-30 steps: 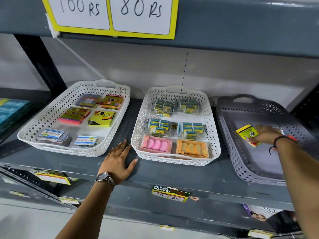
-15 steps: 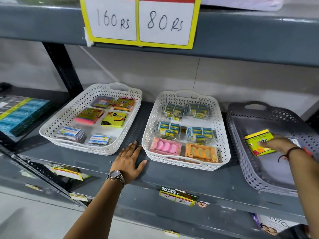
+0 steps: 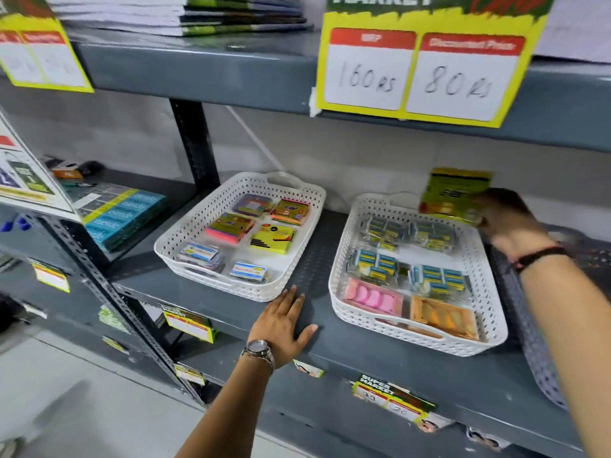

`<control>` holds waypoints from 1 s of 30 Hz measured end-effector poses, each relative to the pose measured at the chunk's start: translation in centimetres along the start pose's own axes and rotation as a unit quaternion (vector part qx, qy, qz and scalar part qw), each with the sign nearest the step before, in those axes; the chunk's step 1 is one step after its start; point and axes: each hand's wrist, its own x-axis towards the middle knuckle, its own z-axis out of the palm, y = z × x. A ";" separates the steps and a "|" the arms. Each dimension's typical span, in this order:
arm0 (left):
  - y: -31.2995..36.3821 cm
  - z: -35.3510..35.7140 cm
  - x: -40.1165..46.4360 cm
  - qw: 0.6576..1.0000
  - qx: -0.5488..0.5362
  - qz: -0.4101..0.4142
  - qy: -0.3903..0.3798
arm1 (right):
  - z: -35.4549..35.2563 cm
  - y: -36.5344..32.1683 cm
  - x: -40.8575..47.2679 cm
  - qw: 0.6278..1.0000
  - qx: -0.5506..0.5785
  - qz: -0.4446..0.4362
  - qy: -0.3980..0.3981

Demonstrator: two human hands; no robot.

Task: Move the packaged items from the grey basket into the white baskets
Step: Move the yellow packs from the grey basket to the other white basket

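Note:
My right hand point(image 3: 509, 223) grips a yellow-green packaged item point(image 3: 454, 195) and holds it in the air above the far right corner of the middle white basket point(image 3: 340, 259). That basket holds blue eraser packs and a pink and an orange pack. The left white basket point(image 3: 297, 256) holds sticky-note pads and small packs. The grey basket point(image 3: 535, 352) shows only as a strip at the right edge, partly behind my right arm. My left hand point(image 3: 284, 325) lies flat on the shelf between the two white baskets, holding nothing.
An upper shelf with a yellow price sign point(image 3: 426, 71) hangs low over the baskets. Blue boxes point(image 3: 122, 216) sit on the neighbouring shelf at left, past a dark upright post point(image 3: 195, 143). Price tags point(image 3: 393, 398) line the shelf's front edge.
My right hand has lifted the yellow-green pack out of the grey basket and carried it left and up over the middle white basket. The view has swung left. My left hand stayed put.

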 end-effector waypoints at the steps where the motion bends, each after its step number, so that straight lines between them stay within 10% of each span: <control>1: 0.0 0.2 0.0 1.000 0.000 0.004 0.009 | 2.6 -0.6 -0.4 1.000 0.003 -0.001 -0.030; 9: -0.7 1.1 0.3 0.999 0.003 0.032 0.024 | 20.3 -1.4 -1.8 0.976 0.058 0.067 -0.199; 14: -0.9 0.9 0.7 0.998 0.012 0.063 0.006 | 26.2 -0.4 -1.3 0.972 -0.096 0.061 -0.207; 30: -1.1 0.9 0.6 0.997 -0.019 0.073 0.029 | 29.9 0.1 -1.3 0.919 -0.297 0.000 -0.259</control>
